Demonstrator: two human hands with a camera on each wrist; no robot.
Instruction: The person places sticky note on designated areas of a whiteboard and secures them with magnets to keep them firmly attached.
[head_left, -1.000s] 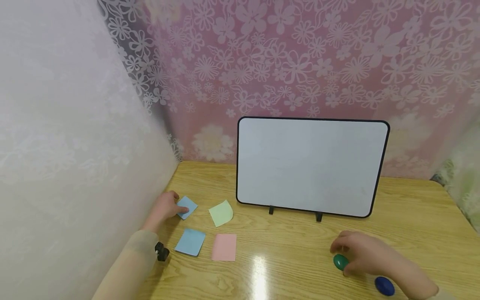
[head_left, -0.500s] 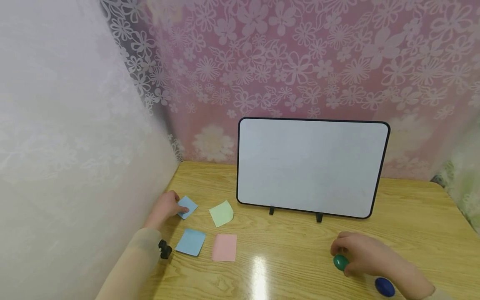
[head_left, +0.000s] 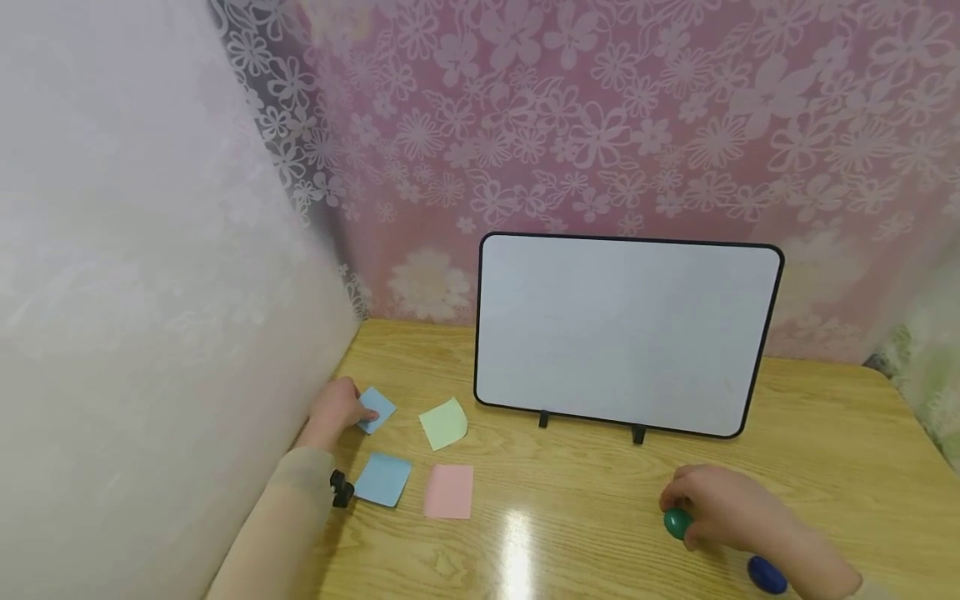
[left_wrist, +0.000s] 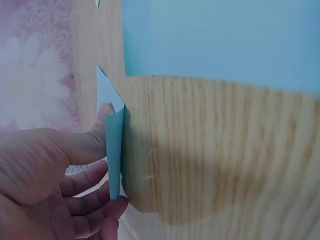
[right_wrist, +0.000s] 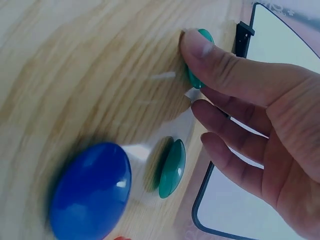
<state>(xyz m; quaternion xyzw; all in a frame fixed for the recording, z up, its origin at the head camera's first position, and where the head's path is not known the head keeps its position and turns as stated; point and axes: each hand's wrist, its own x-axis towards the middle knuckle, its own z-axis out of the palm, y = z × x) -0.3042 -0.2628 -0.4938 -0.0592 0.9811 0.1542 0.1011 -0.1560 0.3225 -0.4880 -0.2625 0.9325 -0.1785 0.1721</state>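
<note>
Right wrist: green oval (right_wrist: 194, 79), partly hidden, pinched in right grip (right_wrist: 250, 95); left grip (left_wrist: 50, 165) pinches curled blue note (left_wrist: 114, 150).

Blue sticky notes (head_left: 383, 480): 2; lt. grn note (head_left: 444, 424): 1; pink note (head_left: 449, 492): 1; so 4 notes tot. Grn ovals (right_wrist: 172, 169): 2 per R wrist view; blue oval (head_left: 767, 575): 1; so 3 ovals tot. Red bit (right_wrist: 122, 238) at R wrist view's btm edge: 1, too cut off to ID. Whiteboard (head_left: 626, 333): 1, w/ 2 blk feet (head_left: 543, 419). L hand (head_left: 335, 408): 1; R hand (head_left: 718, 502): 1. Desk (head_left: 573, 517): 1.
</note>
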